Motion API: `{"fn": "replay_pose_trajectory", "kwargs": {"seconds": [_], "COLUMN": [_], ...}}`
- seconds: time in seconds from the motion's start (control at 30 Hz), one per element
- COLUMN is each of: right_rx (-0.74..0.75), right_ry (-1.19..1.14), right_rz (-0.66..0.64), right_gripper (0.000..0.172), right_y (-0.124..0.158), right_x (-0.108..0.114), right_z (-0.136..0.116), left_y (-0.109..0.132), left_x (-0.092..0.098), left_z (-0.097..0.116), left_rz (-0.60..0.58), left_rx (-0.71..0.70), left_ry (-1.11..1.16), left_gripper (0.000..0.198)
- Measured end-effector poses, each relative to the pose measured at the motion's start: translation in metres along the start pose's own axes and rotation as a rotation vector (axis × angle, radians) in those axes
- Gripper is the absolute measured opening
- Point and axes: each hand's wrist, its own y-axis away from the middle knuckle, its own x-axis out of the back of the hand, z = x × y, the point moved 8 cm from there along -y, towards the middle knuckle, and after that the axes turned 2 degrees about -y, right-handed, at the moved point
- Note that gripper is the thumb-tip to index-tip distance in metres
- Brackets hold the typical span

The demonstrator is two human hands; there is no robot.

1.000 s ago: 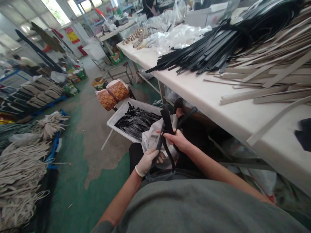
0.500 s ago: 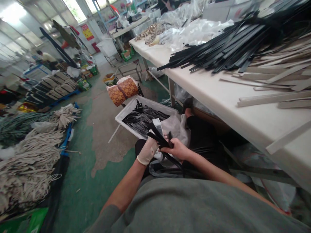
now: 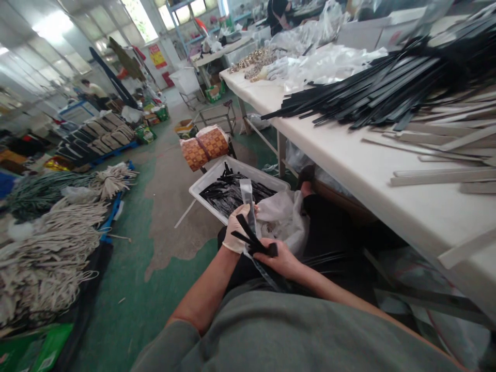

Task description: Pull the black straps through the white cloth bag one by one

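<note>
My left hand (image 3: 237,228), in a white glove, is closed on the top of a narrow clear plastic sleeve (image 3: 247,194) that stands up over my lap. My bare right hand (image 3: 282,258) grips a folded bundle of black straps (image 3: 256,243) just below it, the strap ends pointing up-left towards the gloved hand. A crumpled clear plastic bag (image 3: 285,217) lies on my lap right behind both hands. Beyond my knees, a white tray (image 3: 202,184) on the floor holds several more black straps.
A white table (image 3: 349,155) runs along my right, piled with black strips (image 3: 387,88) and grey strips (image 3: 445,175). Bundles of pale cord (image 3: 50,248) lie on the green floor at left. Orange checkered bags (image 3: 204,146) sit beyond the tray. People work far back.
The black straps have been folded down into a short bundle in my right hand. My left hand has taken hold of a clear sleeve and raised it upright. The camera has swung slightly left.
</note>
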Motion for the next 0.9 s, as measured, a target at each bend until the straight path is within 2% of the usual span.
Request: {"fn": "replay_pose_trajectory", "kwargs": {"seconds": [0.07, 0.13, 0.2, 0.27, 0.37, 0.47, 0.57, 0.63, 0.73, 0.9], "right_rx": [0.020, 0.052, 0.090, 0.116, 0.077, -0.082, -0.172, -0.150, -0.135, -0.135], "right_ry": [0.069, 0.101, 0.107, 0.097, -0.024, -0.245, -0.435, -0.511, -0.505, -0.547], "right_rz": [0.067, 0.113, 0.127, 0.109, 0.140, 0.270, 0.336, 0.325, 0.303, 0.473], "right_gripper": [0.018, 0.017, 0.017, 0.016, 0.016, 0.031, 0.040, 0.037, 0.028, 0.030], "right_y": [-0.004, -0.007, -0.009, -0.009, -0.007, -0.008, -0.014, -0.020, -0.025, -0.019], "right_x": [0.008, 0.019, 0.029, 0.036, 0.054, 0.081, 0.098, 0.102, 0.101, 0.115], "right_z": [-0.006, -0.014, -0.021, -0.026, -0.022, -0.009, -0.007, -0.014, -0.022, -0.029], "left_y": [0.006, 0.013, 0.020, 0.022, 0.019, 0.018, 0.023, 0.027, 0.032, 0.041], "left_x": [-0.001, -0.006, -0.011, -0.009, 0.008, 0.023, 0.020, 0.015, 0.010, 0.011], "left_z": [-0.005, -0.013, -0.020, -0.024, -0.022, -0.018, -0.018, -0.021, -0.027, -0.044], "left_rz": [-0.026, -0.113, -0.219, -0.271, -0.216, -0.166, -0.246, -0.298, -0.324, -0.364], "left_rx": [0.013, 0.056, 0.081, 0.077, 0.051, 0.006, -0.058, -0.083, -0.104, -0.158], "left_ry": [-0.020, -0.078, -0.152, -0.216, -0.239, -0.372, -0.612, -0.698, -0.752, -0.893], "left_gripper": [0.023, 0.028, 0.031, 0.032, 0.032, 0.030, 0.024, 0.021, 0.020, 0.019]}}
